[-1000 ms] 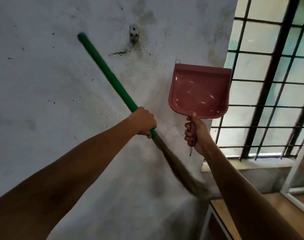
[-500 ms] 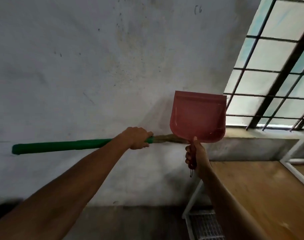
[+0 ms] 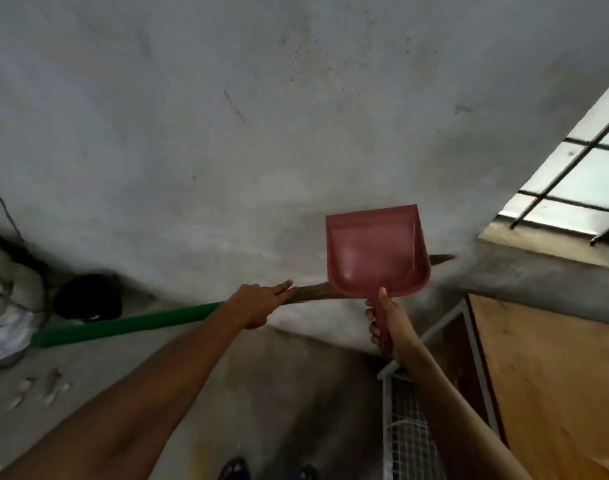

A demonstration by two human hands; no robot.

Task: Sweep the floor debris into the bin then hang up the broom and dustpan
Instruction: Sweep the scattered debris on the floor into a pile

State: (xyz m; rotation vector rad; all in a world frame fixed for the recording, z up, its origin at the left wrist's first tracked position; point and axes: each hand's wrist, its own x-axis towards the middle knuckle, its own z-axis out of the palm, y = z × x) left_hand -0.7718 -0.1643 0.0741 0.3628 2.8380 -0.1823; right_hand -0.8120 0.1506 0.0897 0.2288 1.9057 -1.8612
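The broom (image 3: 130, 322) has a green handle and brown bristles. It slants low along the grey wall, handle end down at the left by the floor, bristle tip up behind the dustpan. My left hand (image 3: 258, 303) lies on it where handle meets bristles, fingers stretched out straight, not curled around it. My right hand (image 3: 389, 323) grips the handle of the reddish-pink dustpan (image 3: 376, 251), which I hold upright with its pan facing me, in front of the wall.
A barred window (image 3: 580, 181) is at the upper right above a ledge. A plywood board (image 3: 545, 375) and a white wire-mesh rack (image 3: 407, 427) stand at the lower right. A black object (image 3: 88, 296), white bags (image 3: 5, 327) and small floor debris (image 3: 43, 389) lie at the left.
My view has dropped from the wall hook toward the floor. The broom swung from pointing up-left to level, then handle end down. My left fingers went from a fist to straight.
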